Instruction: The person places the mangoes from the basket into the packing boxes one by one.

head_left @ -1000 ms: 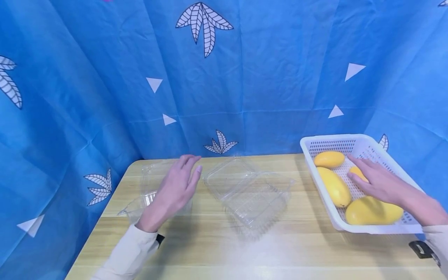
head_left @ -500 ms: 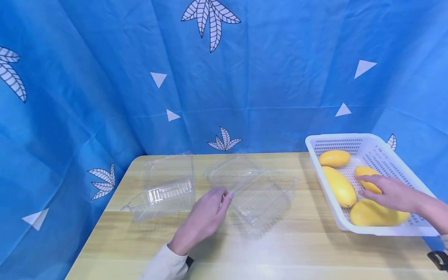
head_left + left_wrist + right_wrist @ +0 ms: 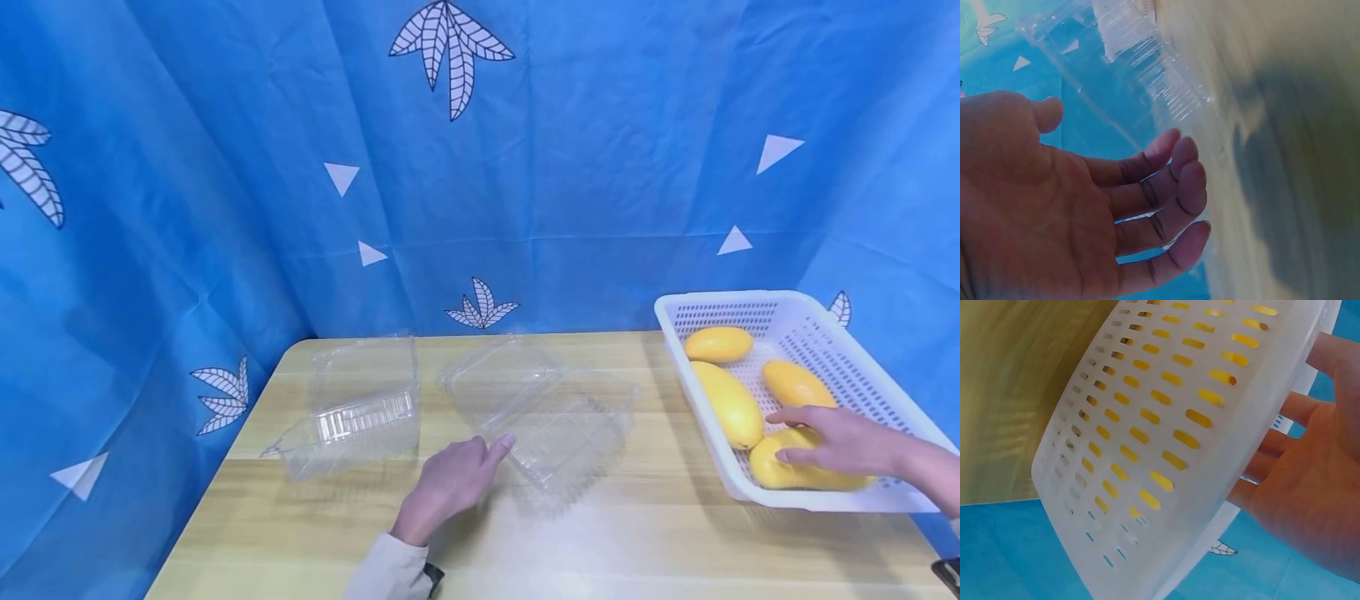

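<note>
My right hand (image 3: 843,442) reaches into a white perforated basket (image 3: 705,454), over the front yellow mango (image 3: 795,478). Thumb and fingers are spread apart across the fruit; in the right wrist view the basket's wall hides the fingertips. Beside it lie a left mango (image 3: 727,404), a right mango (image 3: 797,385) and a small rear mango (image 3: 718,343). My left hand (image 3: 453,483) hovers at the front left of a clear plastic clamshell box (image 3: 558,429) whose lid is folded back. Its fingers are loosely bent with nothing between them, as the left wrist view shows.
A second clear clamshell box (image 3: 360,433) stands with its lid raised at the left of the wooden table (image 3: 600,550). Blue patterned cloth (image 3: 600,167) hangs behind and along both sides.
My left hand has moved right and toward the front, from the left box to the middle one. The right hand has come down from over the right mango onto the front one.
</note>
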